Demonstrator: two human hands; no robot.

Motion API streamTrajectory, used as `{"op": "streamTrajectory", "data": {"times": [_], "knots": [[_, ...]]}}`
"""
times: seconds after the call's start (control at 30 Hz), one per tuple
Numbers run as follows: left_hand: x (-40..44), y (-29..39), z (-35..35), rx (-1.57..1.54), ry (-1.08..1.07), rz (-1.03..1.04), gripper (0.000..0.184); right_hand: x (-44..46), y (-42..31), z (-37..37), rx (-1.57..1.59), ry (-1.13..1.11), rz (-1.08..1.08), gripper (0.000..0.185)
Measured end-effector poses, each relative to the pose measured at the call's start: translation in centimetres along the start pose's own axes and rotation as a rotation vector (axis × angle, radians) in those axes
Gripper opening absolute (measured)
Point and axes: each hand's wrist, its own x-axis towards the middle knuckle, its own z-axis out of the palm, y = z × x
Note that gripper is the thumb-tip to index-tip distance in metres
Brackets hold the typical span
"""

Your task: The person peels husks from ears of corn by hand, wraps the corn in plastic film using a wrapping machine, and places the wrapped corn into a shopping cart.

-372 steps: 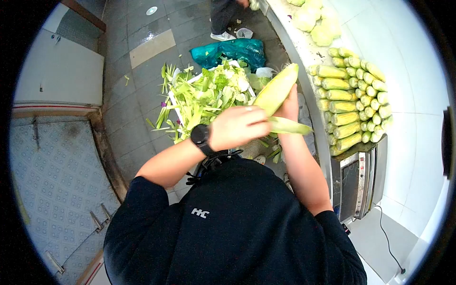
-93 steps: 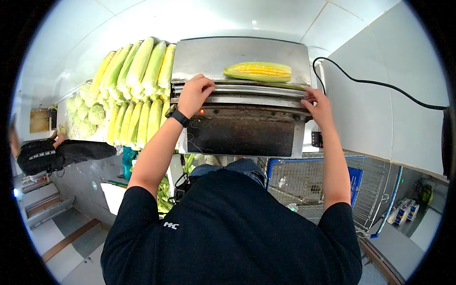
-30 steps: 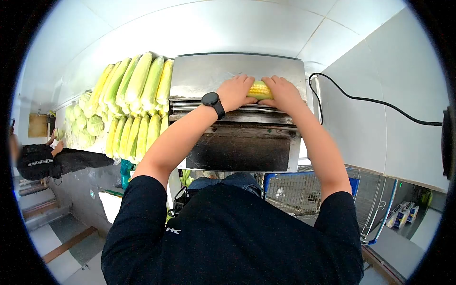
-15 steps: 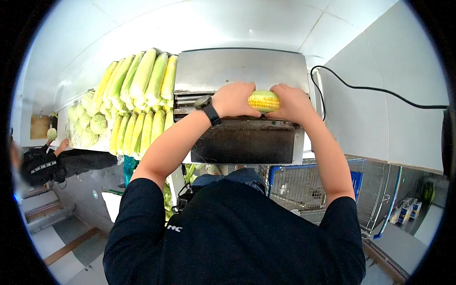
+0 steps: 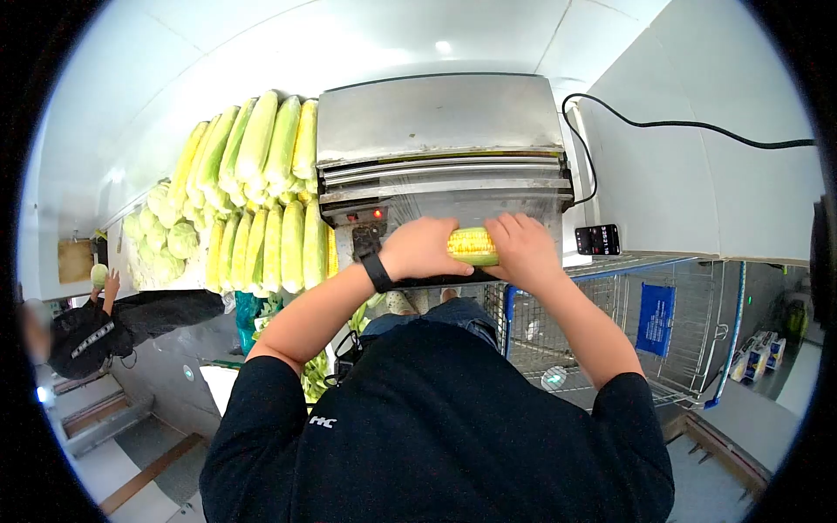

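Observation:
My left hand (image 5: pixel 425 247) and my right hand (image 5: pixel 526 250) close round the two ends of a corn cob (image 5: pixel 472 247), its yellow kernels showing between them and green husk along its near side. The cob lies crosswise over the front part of a metal wrapping machine (image 5: pixel 440 118). Clear film (image 5: pixel 471 209) stretches from the machine's bars toward the cob. A red light (image 5: pixel 377 213) glows left of the film. Beside the machine on the left, several husked corn cobs (image 5: pixel 259 144) are stacked in rows. A black watch is on my left wrist.
Round green vegetables (image 5: pixel 164 240) lie on the counter at the left, where a person in black (image 5: pixel 96 336) holds one. A wire cart (image 5: pixel 610 318) with a blue panel stands at the right. A phone (image 5: pixel 597 240) and a black cable (image 5: pixel 689 125) are right of the machine.
Both hands have brought the cob from the machine's bars toward my body, and film now stretches behind it. The red light and the phone have come into sight.

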Motion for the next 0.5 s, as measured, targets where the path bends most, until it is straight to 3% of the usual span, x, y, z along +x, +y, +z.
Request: {"op": "streamTrajectory", "data": {"times": [0.07,0.43,0.5], "knots": [[-1.4,0.2,1.4,0.216,0.427,0.156,0.061,-0.2,0.7,1.3,0.026,0.024,0.020,0.060],[-0.1,-2.7,4.5,0.318,0.448,0.139,0.047,0.8,2.3,4.1,0.069,-0.047,0.029,0.051],[-0.2,-3.0,4.5,0.317,0.394,0.130,0.048,0.3,2.4,5.2,0.163,-0.207,0.110,0.053]]}}
